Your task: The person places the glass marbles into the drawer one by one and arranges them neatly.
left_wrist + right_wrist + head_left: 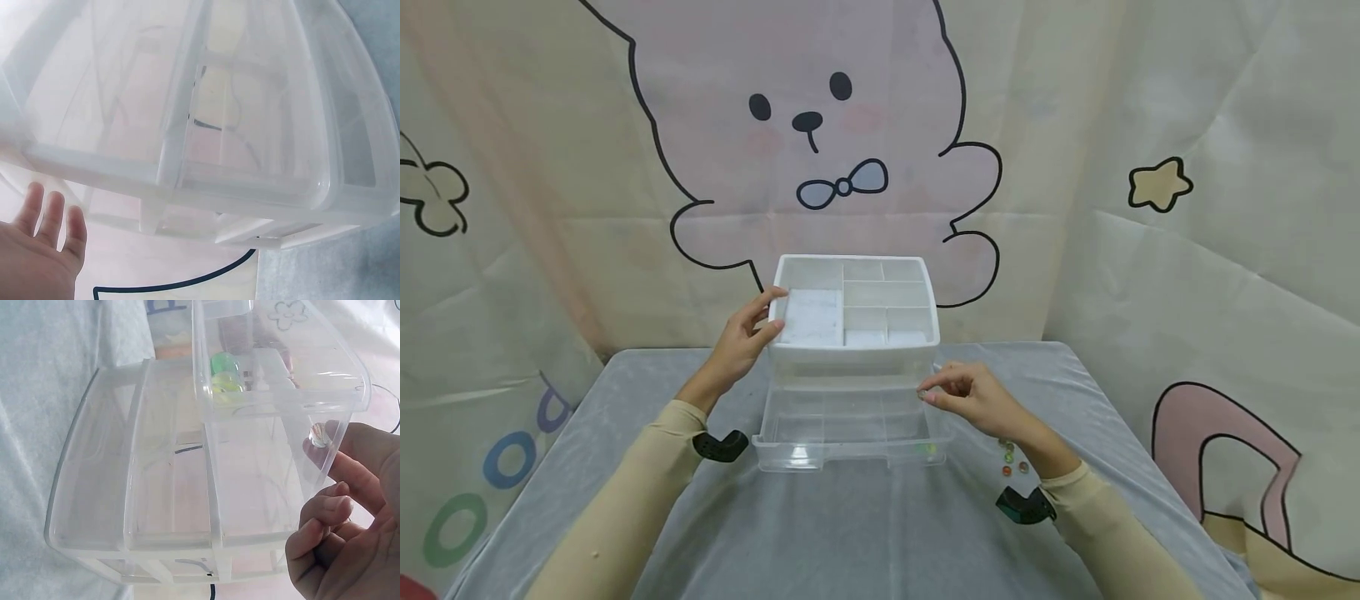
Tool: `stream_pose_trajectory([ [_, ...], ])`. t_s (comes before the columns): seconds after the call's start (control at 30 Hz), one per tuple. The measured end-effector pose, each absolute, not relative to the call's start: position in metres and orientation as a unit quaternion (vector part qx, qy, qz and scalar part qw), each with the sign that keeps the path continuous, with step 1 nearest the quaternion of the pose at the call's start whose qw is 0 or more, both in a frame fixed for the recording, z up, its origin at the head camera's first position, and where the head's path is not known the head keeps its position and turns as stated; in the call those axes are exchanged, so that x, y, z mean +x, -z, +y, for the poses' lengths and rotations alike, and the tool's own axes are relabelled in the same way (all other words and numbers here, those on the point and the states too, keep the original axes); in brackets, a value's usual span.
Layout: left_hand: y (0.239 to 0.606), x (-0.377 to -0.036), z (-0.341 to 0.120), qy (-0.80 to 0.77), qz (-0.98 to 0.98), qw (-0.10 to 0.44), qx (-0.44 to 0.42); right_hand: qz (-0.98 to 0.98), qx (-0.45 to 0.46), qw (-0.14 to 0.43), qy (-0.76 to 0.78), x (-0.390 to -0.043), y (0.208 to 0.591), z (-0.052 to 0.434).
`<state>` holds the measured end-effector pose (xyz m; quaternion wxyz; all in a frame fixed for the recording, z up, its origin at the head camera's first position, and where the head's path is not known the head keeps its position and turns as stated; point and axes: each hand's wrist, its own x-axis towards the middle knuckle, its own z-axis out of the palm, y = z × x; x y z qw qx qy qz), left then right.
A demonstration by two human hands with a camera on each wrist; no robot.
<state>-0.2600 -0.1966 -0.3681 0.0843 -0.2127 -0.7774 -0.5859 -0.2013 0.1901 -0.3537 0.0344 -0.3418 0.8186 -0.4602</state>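
A white, clear-sided drawer organizer [853, 357] with a compartmented top stands on the table. Its clear drawer [857, 457] is pulled out toward me. Green and yellow marbles [225, 375] lie in that drawer. My left hand [737, 342] rests its thumb and forefinger on the top's left rim; the other fingers [55, 209] extend beside the clear side in the left wrist view. Over the drawer's right side, my right hand [973, 398] pinches a clear glass marble [319, 434] between thumb and forefinger, with its remaining fingers curled in.
Several orange and green marbles [1009, 458] lie on the grey-blue tablecloth [850, 542], right of the drawer and near my right wrist. Printed fabric curtains [1037, 83] stand behind and at both sides. A black band-like device [721, 446] sits at each wrist.
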Motion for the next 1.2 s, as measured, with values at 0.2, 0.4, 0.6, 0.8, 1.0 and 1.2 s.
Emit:
stream_pose_trajectory([
  [0.2, 0.367, -0.260, -0.197, 0.595, -0.770, 0.084, -0.217, 0.822, -0.340, 0.037, 0.455, -0.203, 0.353, 0.188],
  [0.4, 0.367, -0.261, -0.196, 0.596, -0.768, 0.086, -0.217, 0.829, -0.327, 0.041, 0.451, -0.204, 0.354, 0.189],
  [0.6, 0.367, -0.261, -0.197, 0.596, -0.769, 0.084, -0.217, 0.836, -0.309, 0.055, 0.451, -0.205, 0.352, 0.190],
  [0.8, 0.365, -0.261, -0.197, 0.596, -0.769, 0.082, -0.218, 0.834, -0.302, 0.047, 0.459, -0.203, 0.345, 0.195],
  [1.0, 0.364, -0.261, -0.196, 0.592, -0.774, 0.078, -0.214, 0.824, -0.310, 0.037, 0.473, -0.201, 0.339, 0.202],
  [1.2, 0.364, -0.259, -0.197, 0.594, -0.773, 0.070, -0.213, 0.818, -0.305, 0.024, 0.488, -0.199, 0.338, 0.213],
])
